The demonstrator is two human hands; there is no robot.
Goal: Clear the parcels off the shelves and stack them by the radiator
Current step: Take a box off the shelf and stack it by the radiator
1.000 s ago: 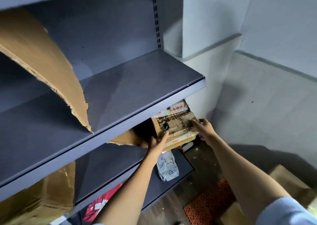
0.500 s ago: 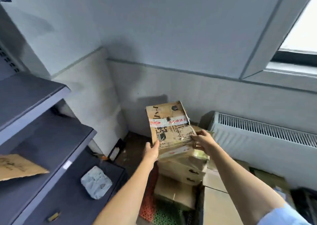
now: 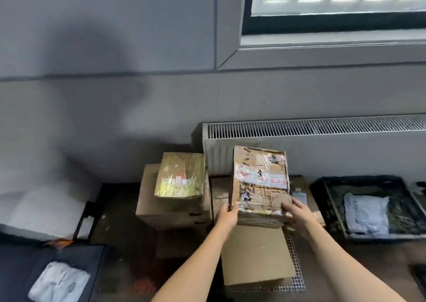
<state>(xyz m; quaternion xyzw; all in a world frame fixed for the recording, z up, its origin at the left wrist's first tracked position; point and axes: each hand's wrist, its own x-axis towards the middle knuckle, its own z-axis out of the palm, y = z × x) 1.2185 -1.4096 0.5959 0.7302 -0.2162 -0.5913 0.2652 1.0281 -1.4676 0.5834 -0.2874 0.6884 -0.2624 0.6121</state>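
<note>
My left hand (image 3: pixel 227 214) and right hand (image 3: pixel 299 216) both grip the taped cardboard parcel (image 3: pixel 260 184) by its near corners, above the boxes in front of the radiator (image 3: pixel 322 135).

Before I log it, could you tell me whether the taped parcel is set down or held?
Held: both the left hand and right hand grip the taped parcel; whether it rests on anything is unclear.
</note>
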